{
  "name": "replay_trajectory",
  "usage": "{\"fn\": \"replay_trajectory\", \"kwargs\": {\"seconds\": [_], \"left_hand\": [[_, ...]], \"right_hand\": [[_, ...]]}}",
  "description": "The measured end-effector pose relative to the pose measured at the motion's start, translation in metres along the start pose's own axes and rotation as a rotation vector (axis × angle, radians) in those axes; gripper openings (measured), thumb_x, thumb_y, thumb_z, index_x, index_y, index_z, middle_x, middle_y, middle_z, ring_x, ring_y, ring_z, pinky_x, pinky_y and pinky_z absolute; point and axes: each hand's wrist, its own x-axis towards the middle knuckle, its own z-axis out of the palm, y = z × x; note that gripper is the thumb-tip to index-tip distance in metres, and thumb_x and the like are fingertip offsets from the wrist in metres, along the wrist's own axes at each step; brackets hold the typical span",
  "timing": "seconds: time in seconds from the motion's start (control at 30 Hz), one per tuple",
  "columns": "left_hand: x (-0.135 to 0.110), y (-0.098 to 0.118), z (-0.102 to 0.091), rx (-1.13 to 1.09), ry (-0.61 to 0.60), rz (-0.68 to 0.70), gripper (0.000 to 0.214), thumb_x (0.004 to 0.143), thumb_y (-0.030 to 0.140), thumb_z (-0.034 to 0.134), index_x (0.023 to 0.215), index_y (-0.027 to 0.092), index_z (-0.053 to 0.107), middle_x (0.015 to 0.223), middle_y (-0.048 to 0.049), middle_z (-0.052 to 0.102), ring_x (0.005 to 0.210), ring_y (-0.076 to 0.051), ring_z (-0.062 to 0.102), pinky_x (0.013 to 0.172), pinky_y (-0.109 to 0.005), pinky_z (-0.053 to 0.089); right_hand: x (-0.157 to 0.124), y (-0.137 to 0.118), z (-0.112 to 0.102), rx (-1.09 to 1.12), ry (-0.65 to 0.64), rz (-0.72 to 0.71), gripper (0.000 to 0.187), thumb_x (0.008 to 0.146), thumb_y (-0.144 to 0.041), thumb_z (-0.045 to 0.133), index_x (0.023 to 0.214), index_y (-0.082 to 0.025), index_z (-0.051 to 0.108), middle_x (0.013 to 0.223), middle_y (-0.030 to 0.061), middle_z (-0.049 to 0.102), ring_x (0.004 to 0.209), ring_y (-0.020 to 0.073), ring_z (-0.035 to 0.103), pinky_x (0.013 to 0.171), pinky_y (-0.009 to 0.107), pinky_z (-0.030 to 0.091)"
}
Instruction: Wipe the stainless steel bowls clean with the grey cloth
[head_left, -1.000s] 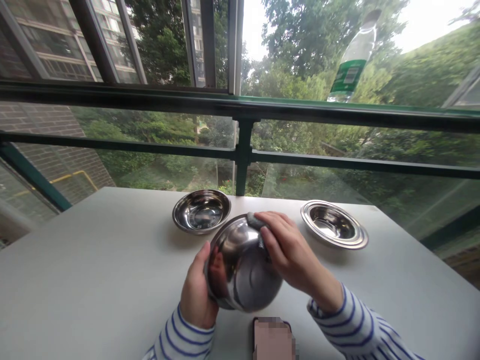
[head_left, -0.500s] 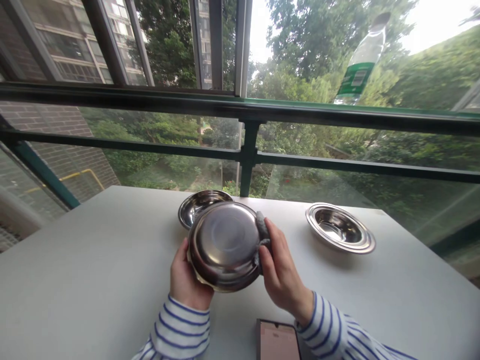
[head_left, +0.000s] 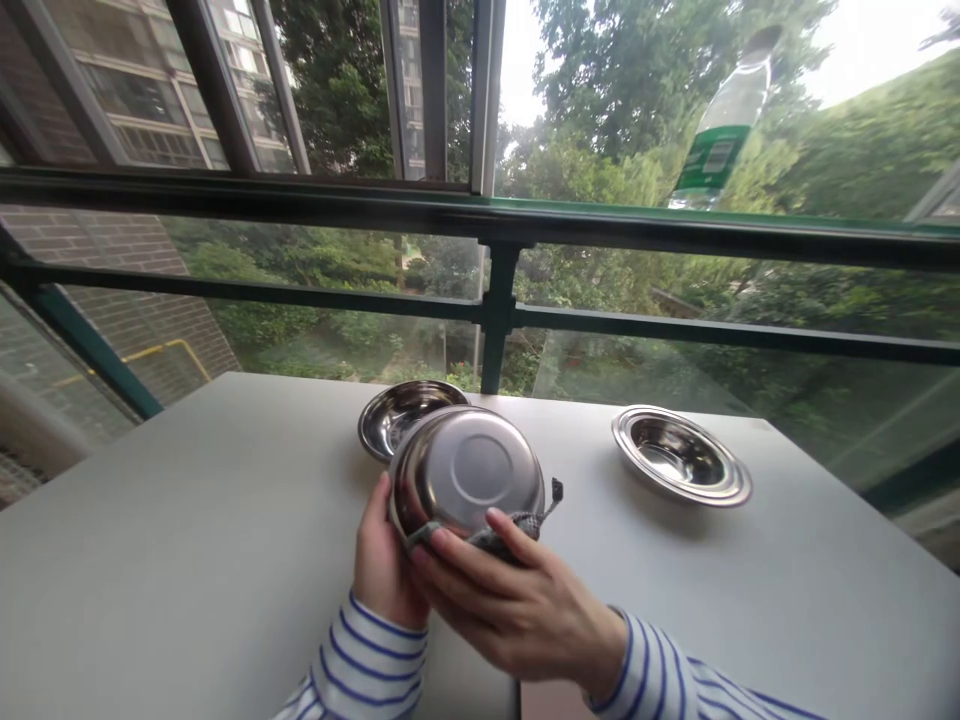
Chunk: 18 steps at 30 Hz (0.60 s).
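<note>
A shiny metal bowl is held up over the table with its round base turned toward me. My left hand grips its left rim; the fingertips behind the bowl are hidden. Across the bowl's lower near side lies my right hand, closed on a dark grey cloth pressed against the metal. One twisted end of the cloth sticks out to the right. Just behind the held bowl, partly covered by it, a second metal bowl sits on the table with its hollow side up.
On the right of the white table stand wide-rimmed metal bowls, apparently nested. A phone lies at the near edge, mostly under my right forearm. A green-labelled plastic bottle stands on the dark railing beyond.
My right hand and the cloth have moved from the bowl's right side down and left to its lower near side. The bowl has tilted and shifted slightly right.
</note>
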Motion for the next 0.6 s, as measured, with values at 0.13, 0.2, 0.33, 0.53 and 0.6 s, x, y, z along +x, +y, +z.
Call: {"fn": "replay_trajectory", "kwargs": {"seconds": [0.13, 0.2, 0.33, 0.53, 0.6], "left_hand": [[-0.006, -0.003, 0.001, 0.031, 0.014, -0.066, 0.04, 0.088, 0.036, 0.041, 0.09, 0.007, 0.068, 0.07, -0.0091, 0.072, 0.07, -0.018, 0.068, 0.082, -0.028, 0.051], [-0.009, -0.005, 0.002, 0.041, -0.002, -0.139, 0.037, 0.087, 0.036, 0.045, 0.085, 0.008, 0.069, 0.061, -0.0058, 0.069, 0.063, -0.016, 0.067, 0.082, -0.028, 0.051], [-0.007, -0.01, 0.001, 0.045, -0.099, -0.138, 0.035, 0.086, 0.035, 0.046, 0.091, 0.008, 0.068, 0.074, -0.0087, 0.072, 0.081, -0.021, 0.068, 0.091, -0.033, 0.047], [0.01, -0.015, -0.011, 0.076, -0.091, 0.089, 0.032, 0.082, 0.031, 0.053, 0.102, 0.01, 0.066, 0.091, -0.0111, 0.072, 0.094, -0.024, 0.065, 0.087, -0.036, 0.05], [0.012, -0.014, -0.013, 0.103, -0.057, 0.106, 0.03, 0.081, 0.03, 0.056, 0.102, 0.011, 0.066, 0.09, -0.0096, 0.072, 0.09, -0.022, 0.066, 0.082, -0.032, 0.052]], "right_hand": [[0.007, -0.002, -0.009, -0.002, -0.067, 0.041, 0.037, 0.089, -0.013, 0.04, 0.125, -0.012, 0.052, 0.136, 0.0039, 0.046, 0.13, 0.0211, 0.032, 0.114, 0.048, 0.009], [0.011, -0.002, -0.015, 0.022, -0.089, 0.086, 0.039, 0.09, -0.015, 0.04, 0.128, -0.013, 0.049, 0.137, 0.0043, 0.045, 0.13, 0.0224, 0.033, 0.114, 0.049, 0.011], [0.014, 0.006, -0.025, 0.116, -0.103, 0.24, 0.042, 0.091, -0.022, 0.04, 0.132, -0.014, 0.044, 0.139, 0.0059, 0.042, 0.132, 0.0253, 0.029, 0.113, 0.049, 0.015], [-0.009, 0.05, -0.018, 0.197, -0.1, 0.613, 0.043, 0.092, -0.019, 0.036, 0.134, -0.013, 0.039, 0.135, 0.0133, 0.046, 0.127, 0.0247, 0.039, 0.104, 0.046, 0.036], [-0.022, 0.064, -0.014, 0.204, -0.086, 0.728, 0.041, 0.093, -0.019, 0.034, 0.133, -0.015, 0.04, 0.127, 0.0156, 0.052, 0.117, 0.0247, 0.05, 0.094, 0.044, 0.047]]}}
